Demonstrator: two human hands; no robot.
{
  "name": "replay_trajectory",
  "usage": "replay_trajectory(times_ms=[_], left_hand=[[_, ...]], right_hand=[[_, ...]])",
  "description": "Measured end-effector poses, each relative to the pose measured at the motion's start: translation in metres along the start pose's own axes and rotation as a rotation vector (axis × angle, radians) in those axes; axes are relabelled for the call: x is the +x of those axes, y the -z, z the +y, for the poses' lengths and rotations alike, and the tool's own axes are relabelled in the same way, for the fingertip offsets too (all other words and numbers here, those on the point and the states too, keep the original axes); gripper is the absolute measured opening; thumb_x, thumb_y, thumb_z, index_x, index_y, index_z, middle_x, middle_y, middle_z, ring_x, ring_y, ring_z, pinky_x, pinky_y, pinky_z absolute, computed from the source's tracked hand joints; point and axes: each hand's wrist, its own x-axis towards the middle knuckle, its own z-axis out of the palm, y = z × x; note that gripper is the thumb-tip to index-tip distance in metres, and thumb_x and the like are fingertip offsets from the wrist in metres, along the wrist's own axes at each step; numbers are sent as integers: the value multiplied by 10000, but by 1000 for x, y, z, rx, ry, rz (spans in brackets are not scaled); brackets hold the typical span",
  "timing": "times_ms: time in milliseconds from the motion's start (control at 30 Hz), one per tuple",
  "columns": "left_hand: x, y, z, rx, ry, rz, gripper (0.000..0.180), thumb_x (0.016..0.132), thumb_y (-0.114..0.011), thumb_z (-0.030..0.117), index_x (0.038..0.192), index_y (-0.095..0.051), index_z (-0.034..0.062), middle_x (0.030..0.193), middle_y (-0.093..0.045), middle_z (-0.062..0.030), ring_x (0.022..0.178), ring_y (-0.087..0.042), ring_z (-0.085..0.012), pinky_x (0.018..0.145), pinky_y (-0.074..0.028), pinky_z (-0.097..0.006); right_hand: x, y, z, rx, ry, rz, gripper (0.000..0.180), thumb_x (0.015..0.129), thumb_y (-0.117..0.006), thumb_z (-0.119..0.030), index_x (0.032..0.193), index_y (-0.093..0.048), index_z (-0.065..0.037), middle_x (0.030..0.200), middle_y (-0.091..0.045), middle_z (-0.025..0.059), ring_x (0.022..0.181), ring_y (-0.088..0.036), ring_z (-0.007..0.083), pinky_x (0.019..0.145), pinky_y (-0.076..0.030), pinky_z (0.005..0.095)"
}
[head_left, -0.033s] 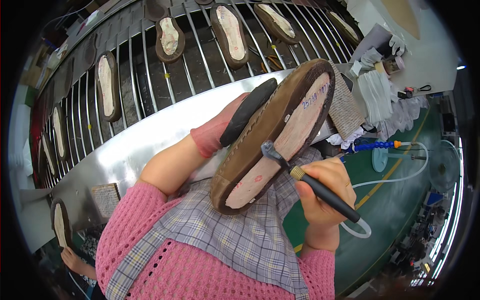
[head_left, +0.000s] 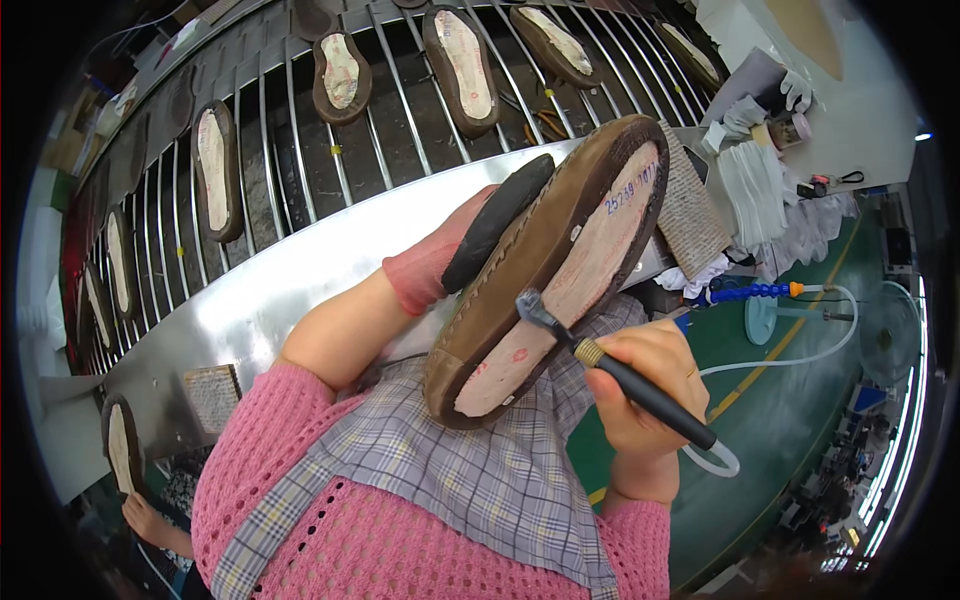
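Observation:
My left hand (head_left: 432,268), in a reddish-pink glove, holds a brown shoe (head_left: 520,262) upside down in front of me, its pale insole board (head_left: 600,262) facing up. A black part of the shoe (head_left: 497,220) lies against the glove. My right hand (head_left: 650,385) grips a brush (head_left: 640,388) with a black handle and a brass collar. The brush's grey bristles (head_left: 533,307) touch the shoe bottom near its edge. A clear hose (head_left: 722,462) loops from the handle's end.
Behind the shoe a rod conveyor (head_left: 280,150) carries several upturned shoes (head_left: 462,65), bounded by a shiny steel rim (head_left: 300,290). Stacked white cloths (head_left: 755,190) and a blue segmented hose (head_left: 745,293) lie to the right. Another person's hand (head_left: 150,520) is at lower left.

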Motion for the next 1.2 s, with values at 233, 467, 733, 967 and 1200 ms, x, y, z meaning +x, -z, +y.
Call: replay_trajectory(times_ms=[233,467,733,967,1200], left_hand=[[-13,10,-25,-82,18,84,481,880,-663,176,1311,-500,39,1241,-565,-44,1060,-509,-63,935,-438,-242],[-38,9,-51,-140,73,141,497,878,-668,175,1322,-489,43,1254,-559,-47,1071,-512,-68,943,-437,-247],[-45,7,-60,-178,78,160,516,875,-673,173,1335,-475,46,1269,-551,-49,1083,-515,-73,953,-436,-253],[-52,5,-67,-190,86,160,534,872,-678,172,1345,-464,49,1282,-545,-52,1094,-518,-78,961,-436,-257],[-54,0,-69,-251,100,133,547,885,-659,155,1375,-433,63,1318,-524,-67,1141,-516,-112,982,-437,-279]], right_hand=[[-15,-10,-10,209,63,-206,295,687,-817,-53,899,-634,38,783,-654,106,652,-634,222,533,-491,282],[-20,-6,-7,146,-60,-163,290,690,-817,-59,909,-644,20,795,-651,102,674,-634,227,558,-496,298],[-20,-6,-12,273,-110,-264,274,692,-806,-36,905,-642,17,801,-651,109,680,-629,229,577,-491,302],[-18,-2,-11,293,-136,-279,263,704,-806,-55,906,-647,-4,797,-654,90,684,-625,220,588,-481,300],[-17,-4,-14,342,-253,-325,220,734,-792,-81,881,-642,-15,750,-640,59,614,-596,186,547,-450,271]])
